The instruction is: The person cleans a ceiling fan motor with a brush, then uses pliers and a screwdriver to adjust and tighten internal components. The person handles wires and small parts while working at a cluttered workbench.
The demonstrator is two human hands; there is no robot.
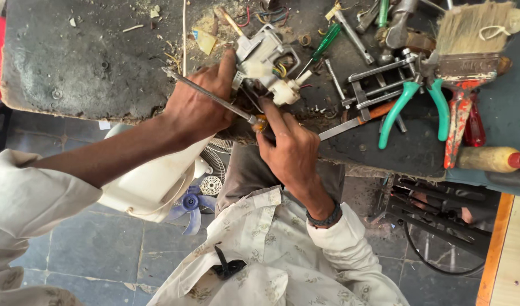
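Dark workbench (pixel 73 62): white motor part (pixel 266 67) just above both hands; left hand (pixel 196 105) and right hand (pixel 287 144) gripping screwdriver (pixel 212 96).

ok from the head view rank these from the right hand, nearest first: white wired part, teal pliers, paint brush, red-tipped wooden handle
1. white wired part, just above the right hand on the bench
2. teal pliers, to its right
3. paint brush, upper right corner
4. red-tipped wooden handle, far right edge; close to the brush, hard to call

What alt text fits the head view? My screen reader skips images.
A person's left hand steadies a white electrical part with coloured wires on a dusty workbench, while the right hand works a screwdriver beside it. Green-handled pliers and a paintbrush lie nearby.
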